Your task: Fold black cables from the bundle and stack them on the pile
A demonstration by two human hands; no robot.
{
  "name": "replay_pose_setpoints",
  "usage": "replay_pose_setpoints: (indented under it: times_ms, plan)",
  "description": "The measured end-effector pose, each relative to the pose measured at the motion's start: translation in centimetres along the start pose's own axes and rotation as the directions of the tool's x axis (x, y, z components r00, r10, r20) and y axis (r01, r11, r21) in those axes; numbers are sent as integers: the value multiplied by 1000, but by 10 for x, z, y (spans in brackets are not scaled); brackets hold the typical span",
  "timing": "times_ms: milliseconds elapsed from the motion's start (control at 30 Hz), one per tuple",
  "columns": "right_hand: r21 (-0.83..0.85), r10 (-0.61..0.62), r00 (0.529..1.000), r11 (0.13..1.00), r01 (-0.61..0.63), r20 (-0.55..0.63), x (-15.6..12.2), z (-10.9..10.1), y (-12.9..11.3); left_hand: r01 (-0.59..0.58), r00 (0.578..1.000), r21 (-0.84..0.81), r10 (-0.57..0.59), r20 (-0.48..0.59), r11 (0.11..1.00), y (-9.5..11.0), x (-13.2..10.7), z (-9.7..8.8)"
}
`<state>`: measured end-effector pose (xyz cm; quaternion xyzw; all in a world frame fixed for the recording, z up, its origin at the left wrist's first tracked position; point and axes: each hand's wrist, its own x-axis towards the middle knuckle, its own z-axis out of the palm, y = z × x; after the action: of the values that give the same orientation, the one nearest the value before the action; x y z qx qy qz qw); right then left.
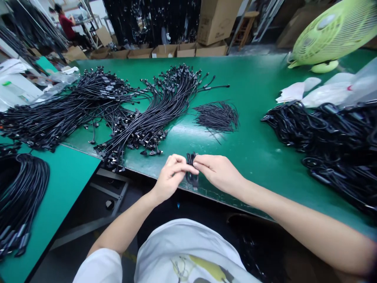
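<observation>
Between my two hands, over the front edge of the green table, is a small coiled black cable. My left hand grips the coil from the left, its fingers closed around it. From the right, my right hand pinches at the top of the same coil; any tie between those fingertips is too small to make out. Just beyond the hands lies a loose pile of short thin black ties. Left of that pile, a long bundle of straight black cables stretches across the tabletop.
Another big cable heap covers the left side. Coiled cables are piled at the right, by plastic bags and a green fan. More cables rest on a side table. Cardboard boxes and a seated person are behind.
</observation>
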<state>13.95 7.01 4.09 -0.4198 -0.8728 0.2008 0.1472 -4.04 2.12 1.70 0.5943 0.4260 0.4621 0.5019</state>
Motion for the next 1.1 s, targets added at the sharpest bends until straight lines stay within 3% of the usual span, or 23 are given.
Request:
replay_pose_setpoints:
  times_ms: [67,133,200,300,367,433,500,533,600,667,800,867,967,1033,1100]
  plan:
    - [16,44,999,999,-43,-11,-2,-2,1,-61,991,216,34,127,974,1,-3,2]
    - [-19,15,998,1000,-17,-66,-7,0,-4,-36,989,260,-4,150,965,-4,0,3]
    - [0,-65,996,998,66,-66,-13,6,-11,77,993,170,-91,79,983,-9,5,1]
    - [133,-119,992,985,112,46,-18,15,-15,180,984,-50,-180,14,982,-5,7,-7]
    - [198,-68,994,979,49,89,-15,15,-12,119,990,-32,-117,80,992,4,2,-11]
    - [223,13,998,974,-26,59,-9,11,-6,30,974,111,-54,220,993,12,-4,-10]
    - [241,68,998,968,-70,14,-6,5,-3,34,954,226,-99,284,974,10,-8,-7]
    - [262,73,997,962,-73,10,-5,2,-4,85,955,235,-147,259,968,6,-9,-5]
    - [336,46,998,940,-61,51,-7,0,-9,205,962,141,-226,155,968,-5,-7,-3]
    - [449,12,991,891,-72,135,-10,1,-15,251,964,-19,-248,97,968,-16,-6,-3]
    - [637,-17,975,760,-131,221,-11,11,-18,219,966,-210,-182,186,953,-19,-14,-2]
    - [572,-4,986,815,-93,166,-11,18,-17,238,961,-280,-184,208,930,-16,-19,1]
    - [220,-25,999,975,18,27,-16,24,-19,217,974,-281,-189,125,935,-14,-20,5]
    - [42,-72,997,997,72,0,-22,20,-20,196,981,-181,-194,30,964,-16,-18,6]
    - [-15,-55,996,998,55,-67,-25,10,-20,220,974,-107,-225,-35,970,-17,-14,7]
